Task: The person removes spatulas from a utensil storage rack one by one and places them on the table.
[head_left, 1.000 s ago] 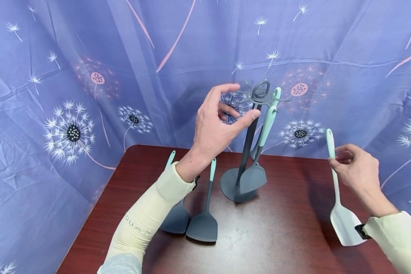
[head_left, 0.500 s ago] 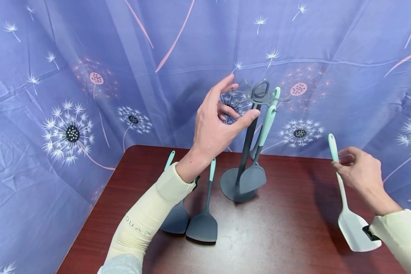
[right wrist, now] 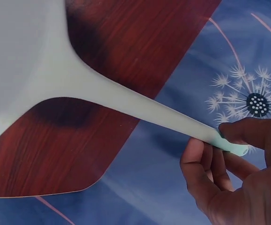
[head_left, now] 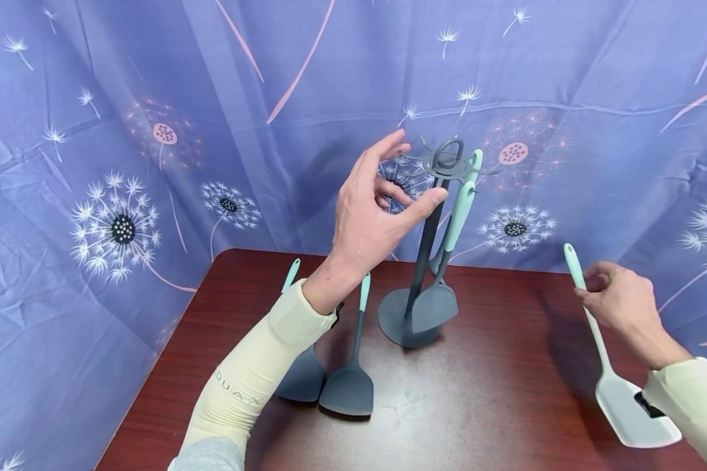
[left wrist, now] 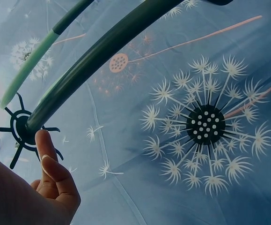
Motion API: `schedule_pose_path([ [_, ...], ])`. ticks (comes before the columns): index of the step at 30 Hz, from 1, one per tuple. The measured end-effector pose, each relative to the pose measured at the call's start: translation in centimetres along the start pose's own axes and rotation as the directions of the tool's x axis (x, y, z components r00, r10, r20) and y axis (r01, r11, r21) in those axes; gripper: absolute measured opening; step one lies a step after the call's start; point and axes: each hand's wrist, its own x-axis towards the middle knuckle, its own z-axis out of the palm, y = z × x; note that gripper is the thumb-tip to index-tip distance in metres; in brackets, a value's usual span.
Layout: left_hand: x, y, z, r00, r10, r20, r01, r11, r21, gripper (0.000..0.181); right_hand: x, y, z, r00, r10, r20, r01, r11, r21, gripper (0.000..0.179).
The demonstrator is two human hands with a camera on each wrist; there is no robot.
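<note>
My right hand (head_left: 621,297) pinches a spatula (head_left: 639,412) near the lower end of its mint handle, above the table's right side. Its pale blade slants down toward the right sleeve. The right wrist view shows thumb and fingers on the mint grip (right wrist: 231,147). My left hand (head_left: 368,216) is spread in a C shape beside the top of a dark grey utensil stand (head_left: 427,248), its thumb tip at the pole; whether it touches cannot be told. A dark spatula (head_left: 436,307) with a mint handle hangs from the stand, and another mint-handled utensil (head_left: 477,160) hangs partly hidden behind it.
Two more dark spatulas lie on the brown table (head_left: 495,366): one turner (head_left: 347,389) in full view, another turner (head_left: 302,376) partly behind the left forearm. The stand's hooks stick out around its top. A blue dandelion-print curtain (head_left: 306,59) hangs behind the table.
My right hand has moved slightly down and to the right with the pale spatula, its blade swinging toward the right. My left hand has raised its index finger slightly; the stand stays put.
</note>
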Motion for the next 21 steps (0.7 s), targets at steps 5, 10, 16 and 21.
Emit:
schedule_pose_path([
  [5,0.0,0.0,0.0,1.000,0.006,0.005,-0.006,1.000,0.003,0.082,-0.1,0.5,0.1,0.999,0.003,0.034,-0.002,1.000,-0.014,0.018],
  [10,0.0,0.0,0.0,1.000,0.013,0.009,-0.013,1.000,0.005,0.081,-0.2,1.1,0.4,0.997,0.007,0.074,-0.006,1.000,-0.015,0.020],
  [16,0.0,-0.1,0.0,1.000,0.023,0.002,-0.023,1.000,0.013,0.080,0.0,1.8,0.9,0.994,-0.010,0.108,0.012,1.000,-0.019,0.025],
  [21,0.0,-0.1,0.0,1.000,0.022,0.001,-0.022,1.000,0.014,0.080,0.1,2.3,1.6,0.990,-0.001,0.138,0.006,0.999,-0.035,0.025],
])
